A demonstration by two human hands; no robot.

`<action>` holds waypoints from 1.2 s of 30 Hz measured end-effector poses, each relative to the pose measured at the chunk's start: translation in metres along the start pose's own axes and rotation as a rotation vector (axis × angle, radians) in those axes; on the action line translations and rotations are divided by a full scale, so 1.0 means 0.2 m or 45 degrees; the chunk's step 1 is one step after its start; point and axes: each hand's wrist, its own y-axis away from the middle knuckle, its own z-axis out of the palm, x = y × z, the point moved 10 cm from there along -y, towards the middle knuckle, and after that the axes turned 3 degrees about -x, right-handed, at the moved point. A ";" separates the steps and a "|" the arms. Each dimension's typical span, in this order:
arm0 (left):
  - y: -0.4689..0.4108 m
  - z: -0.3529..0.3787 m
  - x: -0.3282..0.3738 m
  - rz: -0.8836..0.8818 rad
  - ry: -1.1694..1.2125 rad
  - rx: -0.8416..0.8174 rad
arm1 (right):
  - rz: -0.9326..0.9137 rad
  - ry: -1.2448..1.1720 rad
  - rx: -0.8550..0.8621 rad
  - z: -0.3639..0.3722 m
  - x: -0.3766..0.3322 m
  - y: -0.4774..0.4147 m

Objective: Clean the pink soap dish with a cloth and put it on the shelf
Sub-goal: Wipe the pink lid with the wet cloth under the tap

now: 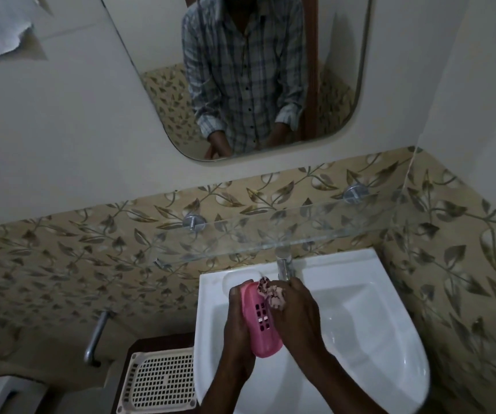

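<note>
The pink soap dish (pixel 261 322), with slotted holes in its base, is held over the white sink (pixel 360 324). My left hand (pixel 237 327) grips its left side from below. My right hand (pixel 296 312) clutches a small patterned cloth (pixel 272 292) and presses it against the dish's upper right part. The glass shelf (pixel 270 231) runs along the leaf-patterned wall just above the sink, held by two metal mounts.
A chrome tap (pixel 284 264) stands at the back of the sink under the shelf. A white perforated basket (pixel 158 380) sits on a dark stand to the left. A metal handle (pixel 96 339) is on the left wall. A mirror (pixel 240 73) hangs above.
</note>
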 end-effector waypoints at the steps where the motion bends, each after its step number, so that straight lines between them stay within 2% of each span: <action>1: -0.01 -0.02 0.01 0.025 -0.039 0.046 | -0.060 0.015 -0.015 0.04 -0.05 0.00; 3: -0.02 -0.06 0.03 0.090 -0.061 0.099 | -0.265 0.051 -0.160 0.12 -0.15 0.04; 4: -0.03 -0.06 0.04 0.126 -0.078 0.096 | -0.240 0.051 -0.168 0.12 -0.13 0.02; 7: -0.04 -0.02 0.10 0.169 -0.107 0.042 | 0.052 -0.038 -0.027 0.01 0.00 -0.09; 12: -0.07 -0.04 0.22 0.217 -0.117 0.101 | 0.129 -0.136 -0.270 0.13 0.00 0.05; 13: -0.07 -0.03 0.21 0.213 -0.137 0.089 | 0.172 -0.148 -0.219 0.10 0.02 0.00; 15: -0.07 0.00 0.19 0.182 -0.164 0.055 | 0.182 -0.204 0.024 -0.01 0.03 -0.09; 16: -0.06 0.00 0.19 0.184 -0.160 0.061 | 0.177 -0.227 0.035 0.00 0.03 -0.10; 20: -0.07 -0.05 0.25 0.260 -0.137 0.078 | 0.157 -0.152 -0.299 0.18 0.03 -0.01; 23: -0.07 -0.01 0.20 0.177 -0.137 0.057 | 0.184 -0.234 -0.043 0.05 0.07 -0.16; 25: -0.08 0.00 0.20 0.134 -0.103 0.068 | 0.156 -0.228 -0.022 0.04 0.06 -0.17; 27: -0.10 -0.03 0.21 0.082 -0.010 0.112 | -0.037 -0.255 -0.183 0.13 0.00 -0.05; 28: -0.11 -0.04 0.22 0.063 0.022 0.111 | -0.234 -0.235 -0.259 0.15 -0.06 0.02; 30: -0.11 -0.05 0.20 0.011 0.051 0.085 | -0.577 0.017 -0.422 0.20 -0.11 0.10; 31: -0.11 -0.05 0.18 -0.031 0.065 0.071 | -0.636 0.115 -0.440 0.18 -0.08 0.06; 34: -0.12 -0.06 0.15 -0.090 0.072 0.023 | -0.629 0.203 -0.315 0.09 -0.04 -0.02; 36: -0.14 -0.05 0.16 -0.080 0.046 0.011 | -0.739 0.227 -0.339 0.11 -0.11 0.04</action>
